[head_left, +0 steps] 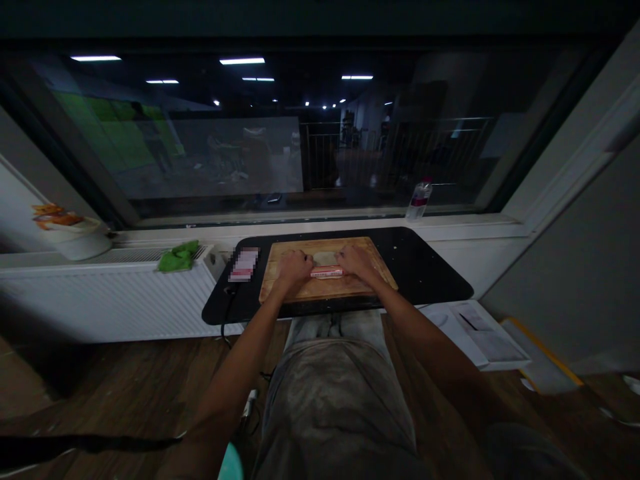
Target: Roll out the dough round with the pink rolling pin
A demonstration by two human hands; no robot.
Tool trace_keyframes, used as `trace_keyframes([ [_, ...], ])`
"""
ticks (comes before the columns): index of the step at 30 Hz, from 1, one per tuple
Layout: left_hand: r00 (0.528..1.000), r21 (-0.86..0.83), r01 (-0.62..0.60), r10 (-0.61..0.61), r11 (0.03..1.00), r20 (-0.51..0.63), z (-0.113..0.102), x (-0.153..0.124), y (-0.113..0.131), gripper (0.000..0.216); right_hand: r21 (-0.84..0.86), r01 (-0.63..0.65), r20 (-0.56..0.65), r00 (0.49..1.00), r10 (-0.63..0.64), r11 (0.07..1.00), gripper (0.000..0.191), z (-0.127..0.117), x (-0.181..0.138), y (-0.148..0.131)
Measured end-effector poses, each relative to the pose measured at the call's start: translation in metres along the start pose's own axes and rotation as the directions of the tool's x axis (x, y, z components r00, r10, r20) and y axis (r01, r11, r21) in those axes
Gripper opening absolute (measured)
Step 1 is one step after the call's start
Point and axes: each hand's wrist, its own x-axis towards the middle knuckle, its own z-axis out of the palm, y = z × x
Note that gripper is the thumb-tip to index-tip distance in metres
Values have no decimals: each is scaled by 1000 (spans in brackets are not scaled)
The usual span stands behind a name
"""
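A slim pink-and-white tube with print on it (pixel 327 272) lies crosswise over a wooden cutting board (pixel 320 289). Round its left end my left hand (pixel 295 265) is closed, knuckles up. My right hand (pixel 356 260) closes over the opposite end in the same way. Just beyond the tube, between both hands, a pale flat piece that looks like dough (pixel 326 257) rests on the wood. My fingers hide the tube's two ends and the sides of the pale piece.
The board sits on a black tabletop (pixel 430 273) below a window. A phone (pixel 244 265) lies on its left part, with a cable nearby. A bottle (pixel 419 200) stands on the sill. A green cloth (pixel 179 257) drapes over the radiator (pixel 125 300). A white box (pixel 480 333) is at lower right.
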Motion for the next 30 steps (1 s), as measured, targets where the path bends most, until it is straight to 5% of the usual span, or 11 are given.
trace_keyframes([
  [10,1000,20,3,-4,1000,29,-7,7,5,53,-2,18,13,1000,-18,1000,51,1,10,2],
  [30,1000,39,14,-14,999,-2,-10,-59,16,54,-64,30,-4,1000,-30,997,53,10,-46,-5],
])
